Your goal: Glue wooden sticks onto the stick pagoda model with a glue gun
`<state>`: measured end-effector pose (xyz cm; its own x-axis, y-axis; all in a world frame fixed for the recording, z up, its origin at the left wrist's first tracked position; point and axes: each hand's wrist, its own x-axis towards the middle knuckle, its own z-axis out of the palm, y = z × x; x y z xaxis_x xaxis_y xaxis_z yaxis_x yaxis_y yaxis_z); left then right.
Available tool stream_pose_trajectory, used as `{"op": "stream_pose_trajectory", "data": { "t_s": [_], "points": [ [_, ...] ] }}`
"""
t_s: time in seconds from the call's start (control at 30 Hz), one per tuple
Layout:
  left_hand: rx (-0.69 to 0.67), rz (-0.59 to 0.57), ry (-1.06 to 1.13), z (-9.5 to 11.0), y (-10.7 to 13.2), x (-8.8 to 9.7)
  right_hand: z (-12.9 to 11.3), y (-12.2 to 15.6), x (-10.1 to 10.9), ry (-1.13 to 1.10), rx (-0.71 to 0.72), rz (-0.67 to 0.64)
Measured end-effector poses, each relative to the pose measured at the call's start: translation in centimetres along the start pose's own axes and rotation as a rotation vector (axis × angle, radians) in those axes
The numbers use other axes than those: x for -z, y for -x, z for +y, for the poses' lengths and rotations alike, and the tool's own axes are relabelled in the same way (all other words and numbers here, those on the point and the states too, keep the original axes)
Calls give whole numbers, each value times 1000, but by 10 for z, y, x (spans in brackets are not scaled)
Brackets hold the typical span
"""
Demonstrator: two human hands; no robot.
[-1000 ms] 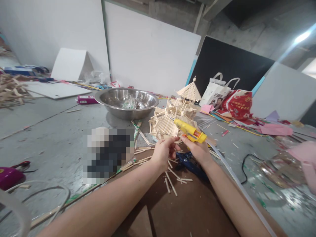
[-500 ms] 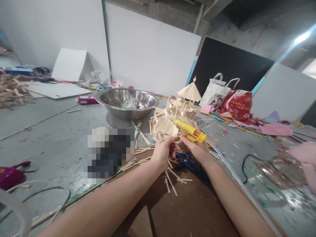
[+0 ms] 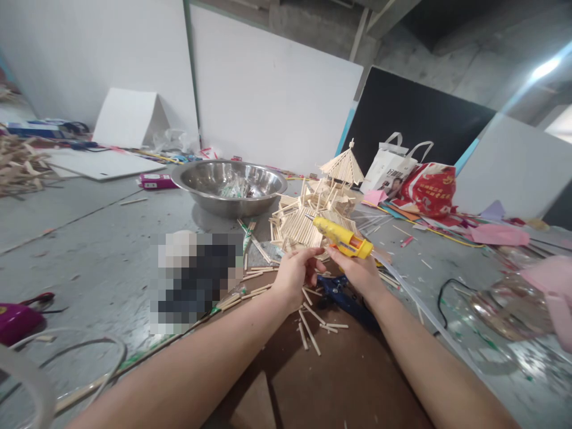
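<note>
My right hand point(image 3: 356, 271) is wrapped around a yellow hot glue gun point(image 3: 342, 236), whose nozzle points left over the roof of a pavilion model made of wooden sticks point(image 3: 301, 226). From the gun's back trails a long clear glue stick point(image 3: 413, 295). Close in front of the model, my left hand point(image 3: 297, 274) has its fingers curled and its index finger reaching toward the right hand. Whatever it may pinch is too small or hidden to make out. Below the hands lie blue-handled pliers point(image 3: 346, 298) and loose short wooden sticks point(image 3: 309, 333) on a brown board point(image 3: 313, 381).
Behind on the left stands a steel basin point(image 3: 230, 202) with plastic wrappers inside. A red bag point(image 3: 429, 190) and a white bag point(image 3: 386, 170) sit at the back right. Black cable point(image 3: 442, 307) and a clear plastic container point(image 3: 512, 307) lie on the right; a purple tool point(image 3: 20, 322) lies left.
Both hands stay almost in place. The glue gun has shifted very slightly left, and the clear glue stick behind it lies at a slightly different angle.
</note>
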<state>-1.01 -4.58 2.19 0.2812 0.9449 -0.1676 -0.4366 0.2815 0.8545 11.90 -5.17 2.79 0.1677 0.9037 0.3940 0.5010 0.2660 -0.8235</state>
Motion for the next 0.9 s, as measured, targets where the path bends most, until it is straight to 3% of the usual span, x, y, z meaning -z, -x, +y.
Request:
{"op": "stream_pose_trajectory", "data": {
  "t_s": [0.4, 0.9],
  "points": [
    [43, 2, -18, -2, -2, 2, -3, 1, 1, 12, -67, 17],
    [180, -31, 172, -2, -5, -1, -7, 2, 1, 63, -112, -5]
  ]
}}
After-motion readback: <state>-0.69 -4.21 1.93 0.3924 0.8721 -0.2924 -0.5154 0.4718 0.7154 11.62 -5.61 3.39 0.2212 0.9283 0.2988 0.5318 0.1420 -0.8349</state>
